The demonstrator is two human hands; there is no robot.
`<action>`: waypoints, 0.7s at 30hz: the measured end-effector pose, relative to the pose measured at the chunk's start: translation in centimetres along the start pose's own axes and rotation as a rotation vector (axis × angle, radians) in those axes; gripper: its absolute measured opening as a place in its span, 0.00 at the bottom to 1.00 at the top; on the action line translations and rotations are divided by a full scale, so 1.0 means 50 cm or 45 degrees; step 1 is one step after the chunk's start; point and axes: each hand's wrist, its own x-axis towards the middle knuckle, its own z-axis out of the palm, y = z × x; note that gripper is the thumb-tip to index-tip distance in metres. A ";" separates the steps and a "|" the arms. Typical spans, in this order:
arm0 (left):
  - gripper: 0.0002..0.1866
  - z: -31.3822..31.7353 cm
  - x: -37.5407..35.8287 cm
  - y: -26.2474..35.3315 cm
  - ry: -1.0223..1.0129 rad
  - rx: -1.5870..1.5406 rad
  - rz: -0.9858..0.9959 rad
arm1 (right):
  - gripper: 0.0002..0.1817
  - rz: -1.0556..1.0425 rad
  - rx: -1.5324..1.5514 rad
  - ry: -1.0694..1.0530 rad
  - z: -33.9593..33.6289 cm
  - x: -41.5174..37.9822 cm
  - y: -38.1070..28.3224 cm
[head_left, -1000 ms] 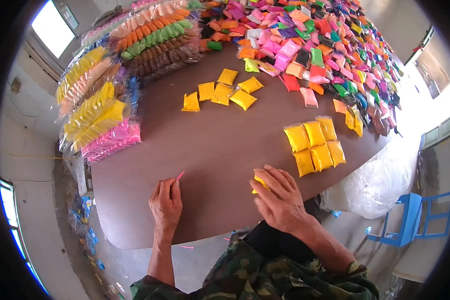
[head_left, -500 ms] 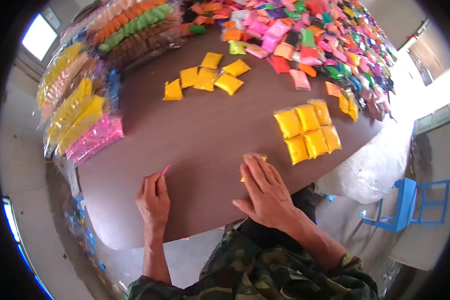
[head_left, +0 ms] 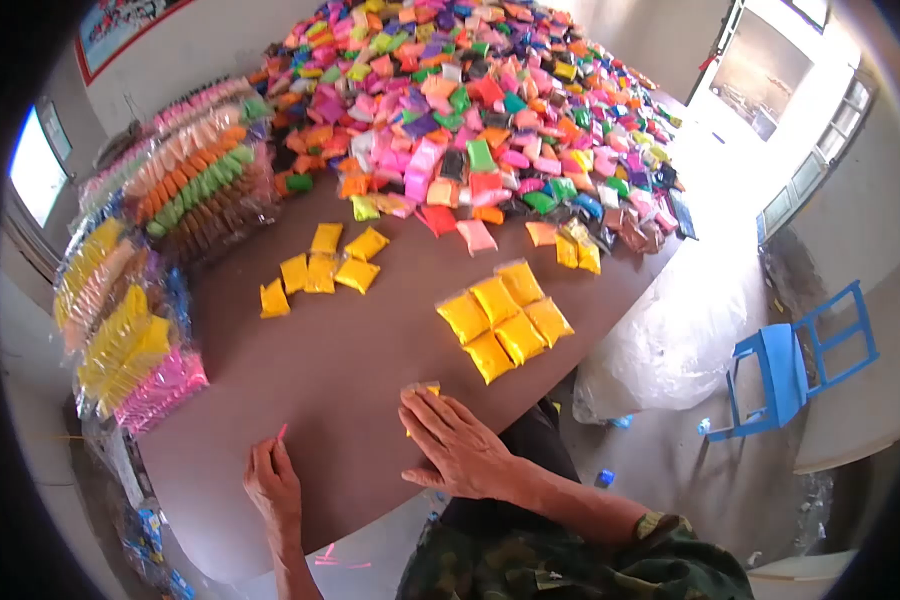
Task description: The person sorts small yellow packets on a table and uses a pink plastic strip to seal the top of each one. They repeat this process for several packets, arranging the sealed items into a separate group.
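Observation:
My left hand [head_left: 274,484] is closed near the table's front edge, pinching a thin pink strip [head_left: 282,431] that sticks up between thumb and fingers. My right hand [head_left: 458,448] lies flat, fingers stretched out, over a yellow packet [head_left: 433,387]; only slivers of that packet show past the fingers. Just beyond it, several yellow packets [head_left: 505,318] lie side by side in two rows. Farther left, a loose group of yellow packets [head_left: 321,273] rests on the brown table [head_left: 340,370].
A large heap of mixed coloured packets [head_left: 470,120] covers the far side. Clear bags of sorted packets [head_left: 130,340] line the left edge. Right of the table are a big translucent plastic bag [head_left: 660,340] and a blue chair [head_left: 782,365].
The camera view has tilted up and shifted right, so more of the heap and the wall shows. Both hands keep about the same pose and place on the table.

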 end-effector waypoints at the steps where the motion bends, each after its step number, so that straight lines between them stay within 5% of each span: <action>1: 0.02 0.002 -0.002 -0.006 0.008 0.005 0.013 | 0.46 -0.020 -0.003 0.026 0.003 -0.003 0.003; 21: 0.03 0.001 -0.001 0.002 0.071 0.089 0.051 | 0.48 0.069 -0.099 -0.021 -0.018 -0.039 -0.013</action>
